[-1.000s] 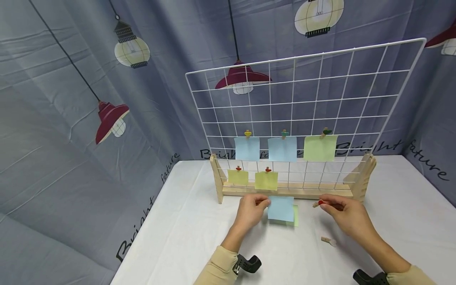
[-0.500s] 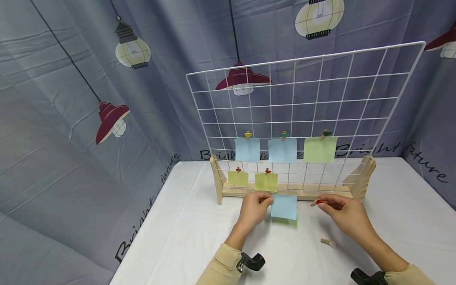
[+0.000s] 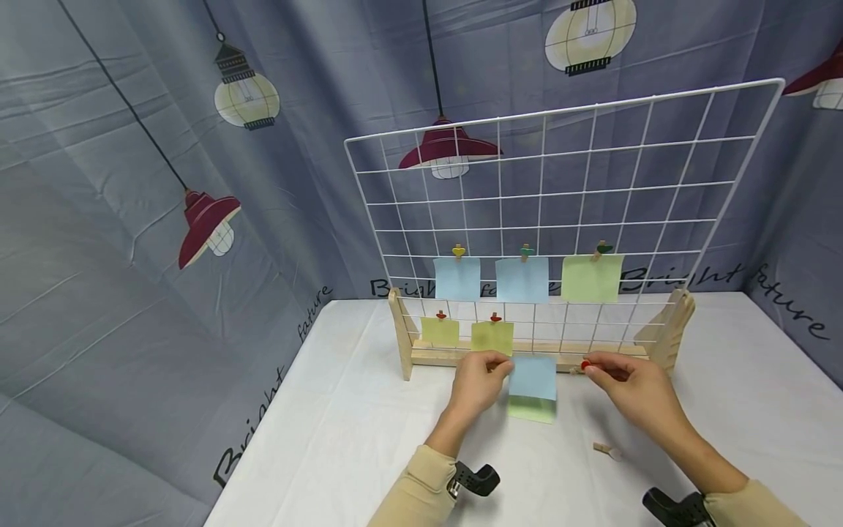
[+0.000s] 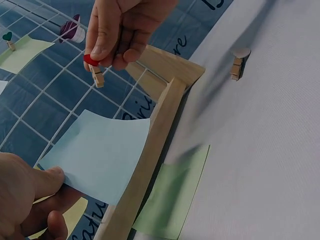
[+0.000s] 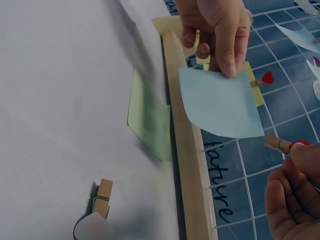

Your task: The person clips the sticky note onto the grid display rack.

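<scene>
My left hand (image 3: 478, 379) pinches a blue sticky note (image 4: 102, 152) by its left edge, thumb on the front, and holds it up before the lower part of the white wire grid (image 3: 540, 176). My right hand (image 3: 632, 380) pinches a small wooden clothespin (image 5: 276, 143) with a red heart on it; in the right wrist view its wooden end points at the note's lower corner, close to it. Below the blue note, a green sticky note (image 3: 532, 410) lies on the table by the stand's wooden base.
On the grid hang two blue notes (image 3: 457, 279), a green note (image 3: 591, 279) and two yellow notes (image 3: 492, 338), each on a heart clothespin. Another clothespin (image 3: 606, 449) with a pale heart lies on the white tablecloth (image 3: 316, 432). Wooden feet (image 3: 675, 329) hold the grid.
My left hand has carried the blue note up and to the right, toward the grid, uncovering more of the green note. My right hand has shifted slightly left and up with the clothespin.
</scene>
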`<state>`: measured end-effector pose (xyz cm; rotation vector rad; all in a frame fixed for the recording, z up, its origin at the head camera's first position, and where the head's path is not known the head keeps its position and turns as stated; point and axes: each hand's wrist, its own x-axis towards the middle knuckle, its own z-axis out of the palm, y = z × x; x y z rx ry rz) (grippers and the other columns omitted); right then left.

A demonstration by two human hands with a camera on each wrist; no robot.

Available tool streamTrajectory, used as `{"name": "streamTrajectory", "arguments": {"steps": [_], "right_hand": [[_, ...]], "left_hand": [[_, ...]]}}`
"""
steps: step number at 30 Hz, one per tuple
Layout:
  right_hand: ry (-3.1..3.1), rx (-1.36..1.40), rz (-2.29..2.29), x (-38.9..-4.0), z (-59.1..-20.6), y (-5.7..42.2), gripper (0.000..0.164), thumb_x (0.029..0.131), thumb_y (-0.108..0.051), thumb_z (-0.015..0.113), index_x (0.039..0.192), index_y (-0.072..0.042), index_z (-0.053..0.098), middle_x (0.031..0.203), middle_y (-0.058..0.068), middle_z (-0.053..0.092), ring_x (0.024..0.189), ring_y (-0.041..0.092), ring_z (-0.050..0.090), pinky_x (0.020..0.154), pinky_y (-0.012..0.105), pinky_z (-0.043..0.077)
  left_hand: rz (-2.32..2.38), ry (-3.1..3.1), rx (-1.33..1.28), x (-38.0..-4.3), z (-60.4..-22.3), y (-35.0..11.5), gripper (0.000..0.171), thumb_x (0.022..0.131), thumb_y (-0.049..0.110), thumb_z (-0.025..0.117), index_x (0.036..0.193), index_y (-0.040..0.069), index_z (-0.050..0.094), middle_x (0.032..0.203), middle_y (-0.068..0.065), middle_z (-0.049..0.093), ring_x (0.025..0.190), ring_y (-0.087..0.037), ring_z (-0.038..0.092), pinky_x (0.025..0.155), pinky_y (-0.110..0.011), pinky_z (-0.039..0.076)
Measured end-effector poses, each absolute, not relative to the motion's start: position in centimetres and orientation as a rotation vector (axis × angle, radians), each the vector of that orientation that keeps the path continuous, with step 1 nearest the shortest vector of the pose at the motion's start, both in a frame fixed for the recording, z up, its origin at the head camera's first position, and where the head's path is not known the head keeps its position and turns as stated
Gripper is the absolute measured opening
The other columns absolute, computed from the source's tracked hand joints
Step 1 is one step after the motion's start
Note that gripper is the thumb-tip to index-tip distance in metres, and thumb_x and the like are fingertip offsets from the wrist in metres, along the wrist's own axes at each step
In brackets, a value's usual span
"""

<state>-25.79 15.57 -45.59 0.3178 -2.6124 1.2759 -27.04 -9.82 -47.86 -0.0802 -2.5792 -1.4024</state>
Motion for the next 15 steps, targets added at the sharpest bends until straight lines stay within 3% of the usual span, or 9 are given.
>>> {"name": "streamTrajectory", "arguments": {"steps": [15], "right_hand": [[-2.550,0.265,1.287,-26.6,-45.3,14.8,0.031,0.097,-0.026,0.074,0.119,-0.004,0.076,0.109,0.017,0.078,0.081,-0.022,0.052,0.063,0.015,0.052]], "left_hand": [[-1.406,-2.567,-0.059,-28.3,-47.9,-8.2,0.011,0.096,0.025,0.074,0.098,0.019,0.082,0.084,0.010,0.075,0.073,0.002,0.062,0.070,-0.021,0.049]]}}
